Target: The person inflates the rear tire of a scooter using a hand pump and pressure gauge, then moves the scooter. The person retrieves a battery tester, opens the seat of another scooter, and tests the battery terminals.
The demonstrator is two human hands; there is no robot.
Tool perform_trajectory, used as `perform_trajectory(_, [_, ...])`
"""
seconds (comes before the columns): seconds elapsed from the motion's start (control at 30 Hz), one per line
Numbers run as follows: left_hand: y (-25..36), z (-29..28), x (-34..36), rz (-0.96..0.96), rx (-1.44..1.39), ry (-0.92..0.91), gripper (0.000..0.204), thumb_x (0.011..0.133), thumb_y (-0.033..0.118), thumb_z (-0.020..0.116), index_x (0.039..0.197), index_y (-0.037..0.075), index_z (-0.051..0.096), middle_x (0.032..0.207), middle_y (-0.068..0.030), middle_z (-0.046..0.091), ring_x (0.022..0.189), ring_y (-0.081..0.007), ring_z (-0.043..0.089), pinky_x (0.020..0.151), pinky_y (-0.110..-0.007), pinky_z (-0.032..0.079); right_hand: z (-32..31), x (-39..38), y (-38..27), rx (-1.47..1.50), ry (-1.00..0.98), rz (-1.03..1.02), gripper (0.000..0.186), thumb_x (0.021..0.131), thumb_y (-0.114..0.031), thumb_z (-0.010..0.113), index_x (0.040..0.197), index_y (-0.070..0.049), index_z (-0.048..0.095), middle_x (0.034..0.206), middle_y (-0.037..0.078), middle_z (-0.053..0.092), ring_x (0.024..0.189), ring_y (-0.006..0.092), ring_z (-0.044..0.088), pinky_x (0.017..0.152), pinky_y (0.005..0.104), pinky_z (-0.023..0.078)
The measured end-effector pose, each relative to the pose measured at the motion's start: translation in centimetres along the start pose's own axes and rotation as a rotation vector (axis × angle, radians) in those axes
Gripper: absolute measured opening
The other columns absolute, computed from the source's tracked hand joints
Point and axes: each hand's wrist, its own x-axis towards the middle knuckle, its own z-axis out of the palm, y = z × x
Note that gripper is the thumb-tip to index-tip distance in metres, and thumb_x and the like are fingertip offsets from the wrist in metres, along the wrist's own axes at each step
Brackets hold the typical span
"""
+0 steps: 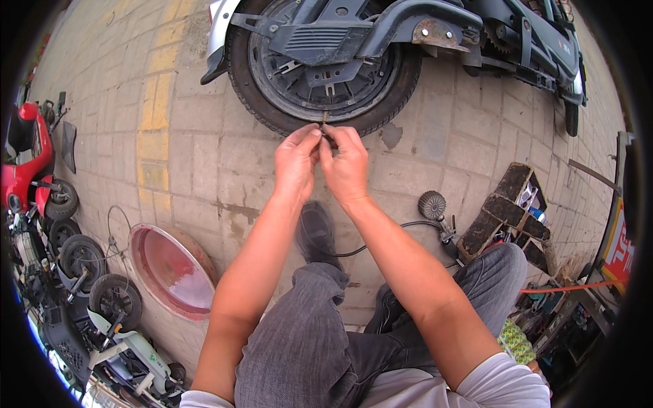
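Note:
My left hand [296,153] and my right hand [343,156] meet at the lower rim of a scooter wheel [262,92], their fingertips pinched around the brass-coloured valve stem [326,117]. Whatever small piece lies between the fingertips is mostly hidden by them. The wheel has a black tyre and a grey slatted hub cover, under a dark swingarm [371,44]. A black hose [362,248] runs behind my forearms to a round gauge with a metal fitting [432,205] on the paving to my right.
An open, grimy toolbox [500,204] stands at the right, near a red hose [564,287] and a rack of clutter. A red-rimmed basin [170,268] sits at the left, beside a red scooter [27,163] and other parked two-wheelers. My shoe [316,234] rests below the wheel.

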Motion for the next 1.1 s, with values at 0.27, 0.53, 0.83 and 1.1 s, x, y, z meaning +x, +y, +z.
perform_trajectory(0.27, [0.6,0.1,-0.1,0.020,0.224,0.049,0.019,0.090,0.016,0.070,0.099,0.001,0.064,0.084,-0.0037,0.064,0.072,-0.0105,0.058,0.063,-0.026,0.048,0.3,0.7,-1.1,0.348,0.025,0.354,0.026,0.088,-0.007,0.065,0.111,0.005,0.066,0.099,0.013,0.068,0.084,0.0209,0.065,0.074,0.0313,0.053])
perform_trajectory(0.53, [-0.5,1.1,-0.7,0.120,0.127,0.087,0.020,0.088,0.010,0.070,0.103,-0.003,0.065,0.091,-0.0066,0.066,0.077,-0.0124,0.061,0.068,-0.027,0.049,-0.7,1.7,-2.5,0.738,0.088,0.978,0.013,0.085,-0.015,0.072,0.094,-0.006,0.066,0.086,0.001,0.065,0.070,0.0104,0.055,0.063,0.0275,0.036])
perform_trajectory(0.83, [-0.7,-0.2,0.6,0.471,0.580,0.012,0.024,0.086,0.003,0.068,0.110,0.001,0.065,0.099,-0.0072,0.066,0.084,-0.0148,0.063,0.080,-0.030,0.052,-1.1,4.1,-1.9,0.704,-0.154,1.169,0.011,0.091,-0.019,0.063,0.084,-0.011,0.064,0.071,-0.004,0.055,0.059,0.0079,0.041,0.051,0.0275,0.030])
perform_trajectory(1.1, [-1.4,-0.3,0.7,0.667,0.728,0.009,0.029,0.081,0.000,0.068,0.109,0.005,0.064,0.097,-0.0079,0.064,0.085,-0.0179,0.063,0.082,-0.031,0.051,-0.9,5.6,-0.5,0.858,-0.233,1.283,0.014,0.088,-0.016,0.060,0.076,-0.012,0.055,0.055,-0.006,0.041,0.042,0.0066,0.026,0.041,0.0269,0.020])
